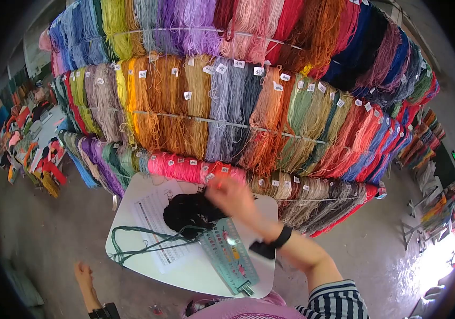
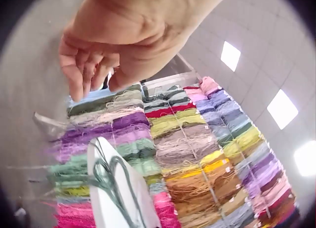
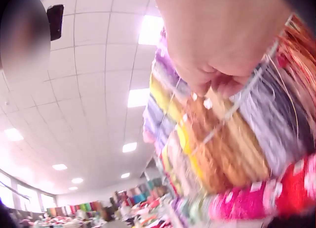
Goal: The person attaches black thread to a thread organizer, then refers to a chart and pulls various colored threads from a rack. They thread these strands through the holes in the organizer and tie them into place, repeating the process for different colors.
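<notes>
My right hand (image 1: 233, 199) is over the small white table (image 1: 190, 266), at the upper right edge of a bundle of black yarn (image 1: 189, 212). Its fingers are curled in the right wrist view; I cannot tell whether they pinch a strand. Low at the left, off the table's edge, hangs my left hand (image 1: 84, 276), its fingers loosely bent around nothing. Teal yarn strands (image 1: 137, 229) loop across the table toward the black bundle. A teal flower-printed board (image 1: 230, 255) with a metal clip lies at the front, beside a printed sheet (image 1: 158, 212).
A tall rack of colored yarn hanks (image 1: 169, 95) with white number tags rises behind the table. Pink yarn (image 1: 177, 166) hangs along the table's back edge. A dark flat object (image 1: 262, 250) lies under the right wrist. More yarn covers a table (image 1: 49, 125) at the left.
</notes>
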